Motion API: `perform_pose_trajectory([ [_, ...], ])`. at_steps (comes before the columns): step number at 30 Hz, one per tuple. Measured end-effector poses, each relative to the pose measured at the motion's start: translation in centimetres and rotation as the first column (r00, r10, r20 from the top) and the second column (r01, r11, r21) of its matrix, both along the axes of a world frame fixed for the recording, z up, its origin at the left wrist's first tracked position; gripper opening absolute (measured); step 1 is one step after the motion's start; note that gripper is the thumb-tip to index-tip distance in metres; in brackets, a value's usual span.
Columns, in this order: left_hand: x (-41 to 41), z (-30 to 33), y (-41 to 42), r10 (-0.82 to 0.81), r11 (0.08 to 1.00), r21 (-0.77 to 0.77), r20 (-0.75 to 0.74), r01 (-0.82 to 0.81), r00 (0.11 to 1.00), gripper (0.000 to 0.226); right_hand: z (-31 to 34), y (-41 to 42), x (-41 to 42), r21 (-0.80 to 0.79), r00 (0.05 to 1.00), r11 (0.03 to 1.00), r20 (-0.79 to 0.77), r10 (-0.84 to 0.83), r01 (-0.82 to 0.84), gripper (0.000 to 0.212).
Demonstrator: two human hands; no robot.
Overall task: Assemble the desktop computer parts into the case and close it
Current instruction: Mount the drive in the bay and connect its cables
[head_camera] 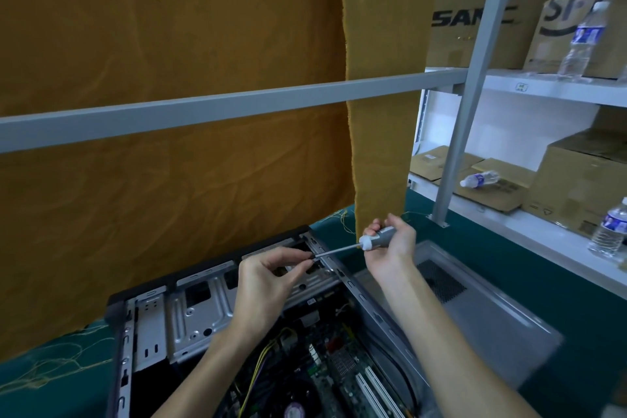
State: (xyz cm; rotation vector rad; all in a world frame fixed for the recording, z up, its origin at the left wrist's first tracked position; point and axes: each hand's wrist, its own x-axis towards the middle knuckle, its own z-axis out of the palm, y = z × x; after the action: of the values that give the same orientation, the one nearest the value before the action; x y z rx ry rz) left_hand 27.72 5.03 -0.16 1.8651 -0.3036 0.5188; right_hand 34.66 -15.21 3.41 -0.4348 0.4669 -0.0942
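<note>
**Screwdriver tip at the case's far corner**

I see the open case (237,332) lying on its side on the green table (509,265), in the lower middle of my view, with the motherboard (325,370) exposed inside and the metal drive bays (190,312) along its far edge.

My right hand (390,244) grips the grey and white handle of the screwdriver (369,241), fingers curled round it, just above the case's far right corner. The shaft slants down and to the left, to where my left hand (268,275) meets its tip. That hand's thumb and forefinger pinch together right at the tip, over the drive bay frame. I cannot tell whether a screw sits between them; it is too small to make out.

The side panel (475,309), grey with a mesh vent, lies flat on the table just right of the case, under my right forearm.

Behind the case hangs a mustard cloth (169,61), crossed by a grey metal bar (237,105). To the right, white shelves (543,88) carry cardboard boxes (475,27) and several water bottles (580,41), one lying on its side.
</note>
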Motion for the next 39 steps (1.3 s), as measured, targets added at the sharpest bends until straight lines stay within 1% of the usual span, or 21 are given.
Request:
perform_pose_trajectory([
  [3,0.1,-0.5,-0.1,0.004,0.998,0.063,-0.017,-0.003,1.0,0.01,0.1,-0.2,-0.1,-0.042,1.0,0.999,0.009,-0.008,0.009,0.011],
  [5,0.4,-0.8,-0.6,0.005,0.993,0.115,-0.059,0.002,0.998,0.014,0.8,-0.2,-0.2,-0.119,0.995,0.992,0.093,-0.02,0.031,0.014],
  [7,0.8,-1.0,-1.4,0.003,0.989,0.149,-0.112,0.014,0.994,0.023,1.7,0.2,-0.5,-0.263,0.975,0.963,0.223,0.005,0.055,0.015],
  [9,1.5,-1.2,-2.4,0.016,0.982,0.186,-0.152,0.012,0.988,0.03,2.6,0.7,-1.0,-0.452,0.929,0.888,0.358,0.093,0.085,0.015],
  [11,2.2,-1.4,-3.3,0.04,0.978,0.21,-0.172,-0.003,0.984,0.03,3.3,1.1,-1.4,-0.603,0.872,0.79,0.44,0.215,0.11,0.017],
  [13,2.7,-1.5,-3.9,0.056,0.976,0.216,-0.18,-0.016,0.982,0.032,4.0,1.2,-1.6,-0.706,0.822,0.696,0.469,0.321,0.131,0.019],
  [15,2.9,-1.7,-4.2,0.07,0.973,0.229,-0.178,-0.027,0.982,0.035,4.3,1.5,-1.5,-0.769,0.796,0.62,0.467,0.384,0.152,0.019],
  [17,2.8,-2.0,-4.2,0.077,0.97,0.24,-0.171,-0.034,0.982,0.039,4.2,1.8,-1.3,-0.802,0.789,0.573,0.459,0.41,0.168,0.02],
  [21,2.3,-2.3,-4.3,0.078,0.964,0.263,-0.156,-0.035,0.985,0.042,3.9,2.6,-1.0,-0.836,0.765,0.514,0.455,0.457,0.19,0.023],
  [26,1.9,-2.2,-3.5,0.021,0.963,0.267,-0.194,0.032,0.981,0.046,3.0,3.4,-0.9,-0.876,0.736,0.437,0.431,0.523,0.203,0.03],
  [31,1.9,-2.6,-2.8,0.011,0.948,0.315,-0.209,0.057,0.978,0.041,3.2,3.8,-0.5,-0.879,0.733,0.43,0.43,0.528,0.206,0.031],
  [36,1.9,-2.6,-2.5,-0.001,0.929,0.363,-0.2,0.075,0.98,0.038,3.3,4.5,0.0,-0.889,0.73,0.403,0.423,0.536,0.219,0.031],
  [39,2.1,-2.7,-2.5,-0.01,0.923,0.376,-0.191,0.083,0.982,0.037,3.0,4.5,0.1,-0.875,0.753,0.418,0.444,0.486,0.245,0.033],
])
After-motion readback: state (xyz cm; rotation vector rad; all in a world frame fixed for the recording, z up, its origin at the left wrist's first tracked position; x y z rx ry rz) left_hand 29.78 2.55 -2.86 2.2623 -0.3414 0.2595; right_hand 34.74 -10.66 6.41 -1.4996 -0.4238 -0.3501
